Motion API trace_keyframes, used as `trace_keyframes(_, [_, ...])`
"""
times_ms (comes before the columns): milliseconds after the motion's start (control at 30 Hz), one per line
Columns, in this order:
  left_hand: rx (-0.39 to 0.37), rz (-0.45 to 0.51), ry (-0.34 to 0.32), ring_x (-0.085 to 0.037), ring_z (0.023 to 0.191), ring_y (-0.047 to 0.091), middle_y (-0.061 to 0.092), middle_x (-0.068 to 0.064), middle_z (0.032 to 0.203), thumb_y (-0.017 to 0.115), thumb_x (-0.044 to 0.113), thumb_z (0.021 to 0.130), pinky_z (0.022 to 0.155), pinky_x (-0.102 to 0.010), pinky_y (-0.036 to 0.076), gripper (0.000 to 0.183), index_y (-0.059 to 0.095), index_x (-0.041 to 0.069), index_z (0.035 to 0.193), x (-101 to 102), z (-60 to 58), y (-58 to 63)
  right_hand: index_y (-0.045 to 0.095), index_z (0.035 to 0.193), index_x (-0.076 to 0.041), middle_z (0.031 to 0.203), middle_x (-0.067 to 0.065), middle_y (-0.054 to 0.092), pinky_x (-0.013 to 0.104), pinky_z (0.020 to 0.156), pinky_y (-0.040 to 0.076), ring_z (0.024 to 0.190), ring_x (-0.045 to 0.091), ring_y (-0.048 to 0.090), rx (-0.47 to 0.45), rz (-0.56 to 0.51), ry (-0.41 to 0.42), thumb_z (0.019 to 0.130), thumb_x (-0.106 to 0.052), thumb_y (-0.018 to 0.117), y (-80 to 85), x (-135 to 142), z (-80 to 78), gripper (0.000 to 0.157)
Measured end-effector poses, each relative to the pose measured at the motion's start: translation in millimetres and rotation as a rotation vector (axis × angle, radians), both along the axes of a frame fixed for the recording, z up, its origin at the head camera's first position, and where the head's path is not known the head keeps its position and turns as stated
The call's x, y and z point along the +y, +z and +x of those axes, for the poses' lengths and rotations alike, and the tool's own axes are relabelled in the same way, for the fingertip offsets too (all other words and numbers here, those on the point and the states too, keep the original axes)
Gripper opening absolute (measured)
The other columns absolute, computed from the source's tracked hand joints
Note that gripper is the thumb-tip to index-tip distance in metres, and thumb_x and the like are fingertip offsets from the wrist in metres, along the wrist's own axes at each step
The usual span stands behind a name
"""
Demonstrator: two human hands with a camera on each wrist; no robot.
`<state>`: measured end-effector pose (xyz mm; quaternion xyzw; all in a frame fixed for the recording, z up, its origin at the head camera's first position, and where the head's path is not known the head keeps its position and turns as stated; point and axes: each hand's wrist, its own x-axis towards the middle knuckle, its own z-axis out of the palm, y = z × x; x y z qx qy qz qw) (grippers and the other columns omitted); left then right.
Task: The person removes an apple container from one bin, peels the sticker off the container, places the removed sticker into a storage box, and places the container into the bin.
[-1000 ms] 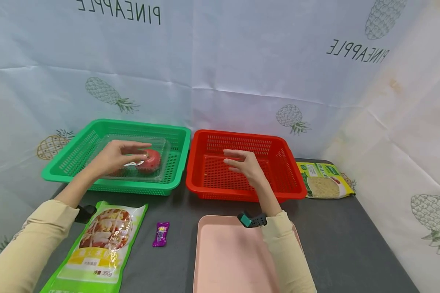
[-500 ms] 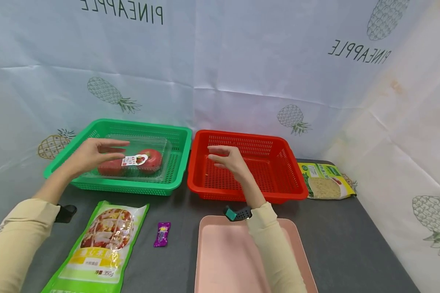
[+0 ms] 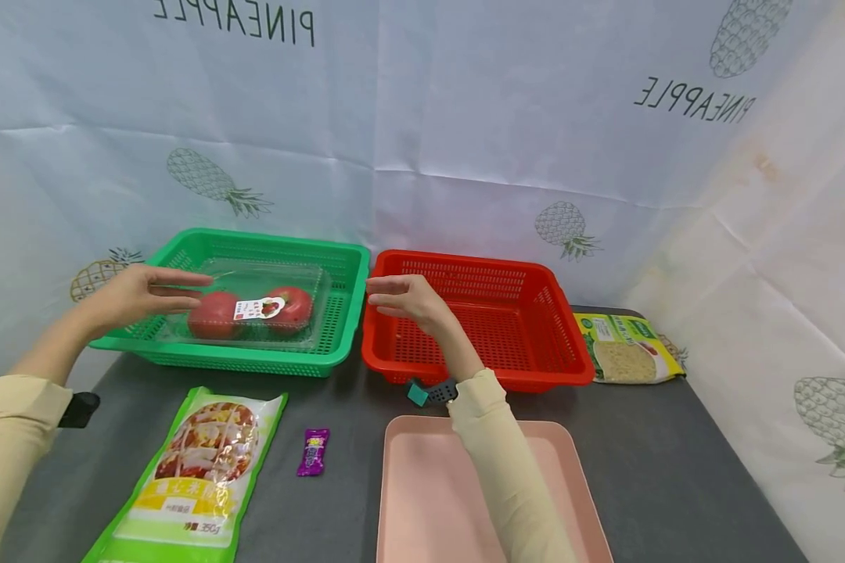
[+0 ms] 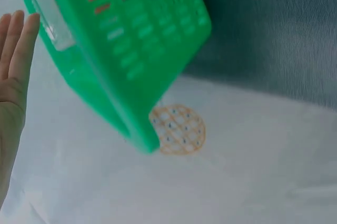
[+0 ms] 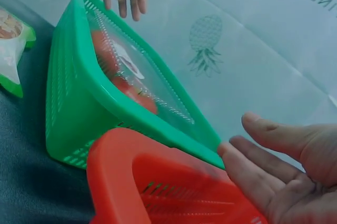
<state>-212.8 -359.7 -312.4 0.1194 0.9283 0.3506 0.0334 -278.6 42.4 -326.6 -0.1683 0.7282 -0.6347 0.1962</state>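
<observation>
My left hand (image 3: 141, 297) hovers over the left end of the green basket (image 3: 352, 313), its fingers stretched out and holding nothing. In that basket lies a clear plastic box (image 3: 317, 285) with red tomato-like fruit (image 3: 292, 306) and a white label. Above the left rim of the red basket (image 3: 535, 313) is my right hand (image 3: 408, 299), fingers extended and nothing held. The right wrist view shows the fingers of my right hand (image 5: 274, 176) apart from the fruit box. From the left wrist, my left hand (image 4: 13, 71) appears flat beside the green basket's rim.
On the dark table lie a green-and-white food bag (image 3: 197, 469) at front left and a small purple packet (image 3: 313, 451). A pink tray (image 3: 422, 493) sits under my right forearm. A yellow-green bag (image 3: 627, 348) lies right of the red basket. Printed cloth hangs behind.
Both hands have moved to the left, the left one off the fruit box toward the basket's left end, the right one toward the red basket's left rim. The baskets and bags stay put.
</observation>
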Motion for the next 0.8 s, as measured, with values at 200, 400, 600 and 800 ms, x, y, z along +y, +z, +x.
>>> trace_keyframes(200, [-0.046, -0.073, 0.014, 0.002, 0.085, 0.064, 0.053, -0.032, 0.127, 0.065, 0.018, 0.093, 0.071, -0.024, 0.055, 0.048, 0.053, -0.005, 0.132, -13.5, -3.7, 9.9, 0.052, 0.135, 0.002, 0.133, 0.023, 0.054, 0.035, 0.094, 0.048, 0.118, 0.036, 0.055, -0.092, -0.081, 0.091, 0.094, 0.001, 0.057, 1.4, -17.2, -10.2, 0.042])
trace_keyframes(400, [-0.049, -0.186, 0.041, -0.005, 0.052, 0.044, 0.052, -0.036, 0.125, 0.069, 0.02, 0.09, 0.053, -0.028, 0.043, 0.054, 0.051, -0.005, 0.134, -17.7, -7.0, 4.4, 0.051, 0.136, 0.001, 0.132, 0.019, 0.056, 0.035, 0.096, 0.047, 0.12, 0.034, 0.054, -0.094, -0.034, 0.126, 0.094, -0.001, 0.058, 1.2, -36.9, -13.0, 0.043])
trace_keyframes(600, [0.024, -0.248, -0.023, -0.047, 0.091, 0.061, 0.043, -0.041, 0.13, 0.074, 0.016, 0.085, 0.064, -0.042, 0.05, 0.055, 0.053, -0.01, 0.129, -21.1, -11.6, -7.4, 0.047, 0.14, -0.001, 0.145, 0.016, 0.044, 0.038, 0.104, 0.039, 0.127, 0.028, 0.048, -0.099, 0.042, 0.159, 0.093, -0.004, 0.061, 0.8, -64.4, -7.5, 0.05])
trace_keyframes(800, [0.022, -0.24, -0.066, -0.059, 0.115, 0.043, 0.04, -0.04, 0.133, 0.075, 0.01, 0.083, 0.084, -0.06, 0.047, 0.055, 0.053, -0.012, 0.127, -21.8, -15.2, -16.2, 0.053, 0.135, -0.001, 0.142, 0.012, 0.047, 0.041, 0.102, 0.042, 0.127, 0.027, 0.047, -0.063, 0.132, 0.071, 0.088, -0.005, 0.068, -5.1, -82.9, -2.5, 0.049])
